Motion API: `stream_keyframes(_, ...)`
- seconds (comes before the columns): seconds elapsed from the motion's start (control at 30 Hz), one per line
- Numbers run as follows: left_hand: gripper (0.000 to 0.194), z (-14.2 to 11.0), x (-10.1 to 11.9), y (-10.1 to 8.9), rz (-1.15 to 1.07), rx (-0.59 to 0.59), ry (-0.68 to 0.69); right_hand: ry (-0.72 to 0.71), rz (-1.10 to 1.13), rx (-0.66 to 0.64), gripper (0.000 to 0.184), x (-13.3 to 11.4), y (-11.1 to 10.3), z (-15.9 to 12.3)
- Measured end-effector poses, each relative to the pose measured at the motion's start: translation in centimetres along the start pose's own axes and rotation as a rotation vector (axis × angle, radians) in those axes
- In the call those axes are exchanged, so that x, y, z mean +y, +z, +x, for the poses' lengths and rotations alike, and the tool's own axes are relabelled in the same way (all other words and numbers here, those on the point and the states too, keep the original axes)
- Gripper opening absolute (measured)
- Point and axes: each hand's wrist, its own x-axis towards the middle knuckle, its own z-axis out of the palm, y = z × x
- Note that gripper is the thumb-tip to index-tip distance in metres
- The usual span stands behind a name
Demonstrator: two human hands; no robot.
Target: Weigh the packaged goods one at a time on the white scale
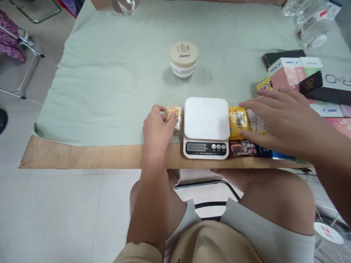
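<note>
A white kitchen scale [206, 118] lies at the table's near edge, its plate bare and its small display blank. Just left of it, my left hand [159, 126] grips a small clear-wrapped snack packet [177, 116] between thumb and fingers. To the right of the scale is a yellow snack packet [238, 122]. My right hand [285, 124] reaches over it with thumb and fingers apart, its fingertips at the packet's right side. Below the yellow packet lies a dark brown cocoa packet [242, 148]. A whitish packet [256, 122] is partly covered by my right hand.
A cream Dove jar [184, 60] stands beyond the scale. Cartons [290, 71], a black-and-white box [329, 86] and a dark flat object [282, 56] crowd the right side. A clear plastic bottle [312, 27] lies at the far right. Pale green cloth [109, 73] covers the table.
</note>
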Motion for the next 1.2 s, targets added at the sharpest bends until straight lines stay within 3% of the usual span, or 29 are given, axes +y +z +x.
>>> stream_keyframes(0.17, 0.02, 0.5, 0.1, 0.5, -0.002, 0.064, 0.002, -0.106, -0.099, -0.264, 0.09, 4.8, 2.1, 2.0)
stream_keyframes(0.33, 0.019, 0.3, 0.8, 0.4, -0.014, 0.196, -0.006, -0.129, -0.165, -0.368, 0.115, 5.6, 4.4, 2.7)
stream_keyframes(0.43, 0.015, 0.2, 0.9, 0.2, -0.094, 0.231, 0.02, -0.123, -0.189, -0.346, 0.111, 5.0, 4.6, 2.9)
stream_keyframes(0.73, 0.009, 0.1, 0.9, 0.1, -0.147, 0.24, 0.049, -0.067, -0.168, -0.334, 0.074, 2.9, 3.8, 2.9)
stream_keyframes(0.93, 0.009, 0.0, 0.9, -0.1, -0.14, 0.242, 0.047, -0.054, -0.225, -0.282, 0.071, 2.4, 3.0, 2.9)
stream_keyframes(1.2, 0.01, 0.0, 1.0, -0.4, -0.15, 0.241, 0.032, -0.058, -0.416, -0.218, 0.074, 2.3, 0.4, 4.3)
